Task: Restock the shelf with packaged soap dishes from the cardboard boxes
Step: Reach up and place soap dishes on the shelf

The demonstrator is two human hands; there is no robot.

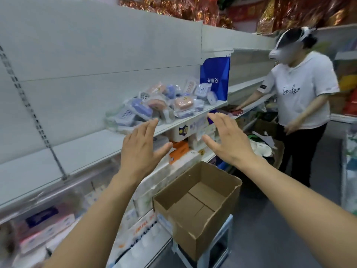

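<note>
Glossy plastic-wrapped soap dishes (164, 103), matt brown cardboard box (197, 207) — smooth white metal shelf (81, 149)

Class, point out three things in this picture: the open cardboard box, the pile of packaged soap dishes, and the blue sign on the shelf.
cardboard box (195, 206): head view, bare inside floor.
packaged soap dishes (183, 103): head view, pink dish in the pile.
blue sign (214, 74): head view, its front face.

Just beyond your fingertips, the white shelf (92, 144) carries a loose heap of packaged soap dishes (160, 102); a blue carton (215, 78) stands past your right hand (228, 140).
</note>
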